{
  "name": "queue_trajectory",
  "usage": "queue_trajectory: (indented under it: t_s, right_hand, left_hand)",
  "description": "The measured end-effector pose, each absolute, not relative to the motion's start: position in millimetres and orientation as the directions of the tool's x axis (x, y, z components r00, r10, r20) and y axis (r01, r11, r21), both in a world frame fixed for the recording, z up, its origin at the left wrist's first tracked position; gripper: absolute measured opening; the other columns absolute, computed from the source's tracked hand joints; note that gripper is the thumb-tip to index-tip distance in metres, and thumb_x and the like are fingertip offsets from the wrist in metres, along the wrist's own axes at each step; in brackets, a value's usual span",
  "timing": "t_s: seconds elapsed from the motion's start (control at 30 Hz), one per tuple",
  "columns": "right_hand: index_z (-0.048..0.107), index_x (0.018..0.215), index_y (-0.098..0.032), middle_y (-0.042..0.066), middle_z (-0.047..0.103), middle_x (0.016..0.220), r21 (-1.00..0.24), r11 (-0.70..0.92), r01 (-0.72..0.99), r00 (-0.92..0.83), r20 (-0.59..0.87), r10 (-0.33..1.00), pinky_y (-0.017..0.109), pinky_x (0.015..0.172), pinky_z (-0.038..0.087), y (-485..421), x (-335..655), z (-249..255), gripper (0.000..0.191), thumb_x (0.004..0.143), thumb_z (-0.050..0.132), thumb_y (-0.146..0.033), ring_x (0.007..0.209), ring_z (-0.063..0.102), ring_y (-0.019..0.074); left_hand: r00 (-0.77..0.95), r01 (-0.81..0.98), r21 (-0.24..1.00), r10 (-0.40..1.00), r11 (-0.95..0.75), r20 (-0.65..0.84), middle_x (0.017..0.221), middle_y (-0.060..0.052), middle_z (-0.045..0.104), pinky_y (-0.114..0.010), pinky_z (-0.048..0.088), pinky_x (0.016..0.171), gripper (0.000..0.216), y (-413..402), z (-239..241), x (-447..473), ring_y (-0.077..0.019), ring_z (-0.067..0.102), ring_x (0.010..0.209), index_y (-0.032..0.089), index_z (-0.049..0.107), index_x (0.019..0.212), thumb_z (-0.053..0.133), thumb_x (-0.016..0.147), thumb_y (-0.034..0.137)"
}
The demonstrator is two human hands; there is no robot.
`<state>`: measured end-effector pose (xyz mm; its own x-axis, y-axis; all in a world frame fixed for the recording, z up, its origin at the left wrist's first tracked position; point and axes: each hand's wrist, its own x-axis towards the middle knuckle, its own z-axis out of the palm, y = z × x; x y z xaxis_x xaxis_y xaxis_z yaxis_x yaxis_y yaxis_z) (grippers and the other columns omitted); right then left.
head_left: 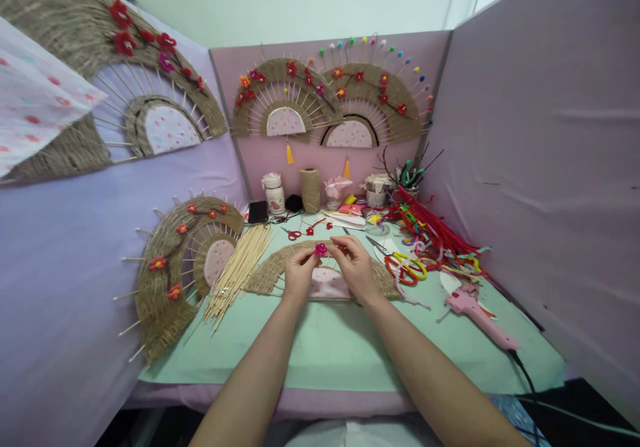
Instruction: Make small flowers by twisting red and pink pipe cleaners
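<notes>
A small magenta pipe-cleaner flower [321,250] is pinched between the fingertips of my left hand [299,270]. Just right of the flower, my right hand [354,263] has its thumb and fingers drawn together; whatever they grip is too small to make out. Both hands are over a half-round fan [270,267] wound with brown twine, which lies flat on the table. Its dotted white centre [330,283] shows between my wrists. Behind the fan lie a red flower piece [311,231] and small red-handled scissors [294,235].
Left of the fan is a pile of thin sticks [237,273]. On the right lie large scissors [410,267], red pipe cleaners [437,230] and a pink glue gun [480,317] with its cord. A twine spool [311,191] stands at the back. Finished fans [385,93] hang on the panels.
</notes>
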<state>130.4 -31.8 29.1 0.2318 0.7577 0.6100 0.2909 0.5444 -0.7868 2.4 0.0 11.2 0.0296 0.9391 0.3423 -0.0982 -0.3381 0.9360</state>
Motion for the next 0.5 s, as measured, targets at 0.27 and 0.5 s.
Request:
queue_trajectory:
  t_s: [0.27, 0.5]
  right_hand:
    - [0.06, 0.07, -0.017, 0.0, 0.056, 0.064, -0.948, 0.316, -0.03, 0.163, 0.307, 0.937, 0.023, 0.053, 0.037, -24, 127, 25, 0.029, 0.074, 0.058, -0.045, 0.056, 0.047, 0.0109]
    - [0.062, 0.073, -0.016, -0.002, 0.053, 0.06, -0.955, 0.267, -0.126, 0.128, 0.251, 0.96, 0.022, 0.049, 0.032, -22, 129, 23, 0.027, 0.07, 0.063, -0.042, 0.051, 0.039, 0.0085]
  left_hand:
    - [0.005, 0.014, 0.864, 0.864, -0.504, 0.504, 0.072, -0.003, 0.062, -0.025, 0.043, 0.062, 0.019, -1, 13, 1, -0.0124, 0.052, 0.064, 0.016, 0.07, 0.077, 0.062, 0.071, 0.033]
    - [0.015, 0.008, 0.886, 0.886, -0.464, 0.464, 0.067, -0.002, 0.06, -0.024, 0.04, 0.059, 0.02, -6, 15, 5, -0.0115, 0.05, 0.061, 0.015, 0.069, 0.075, 0.062, 0.071, 0.034]
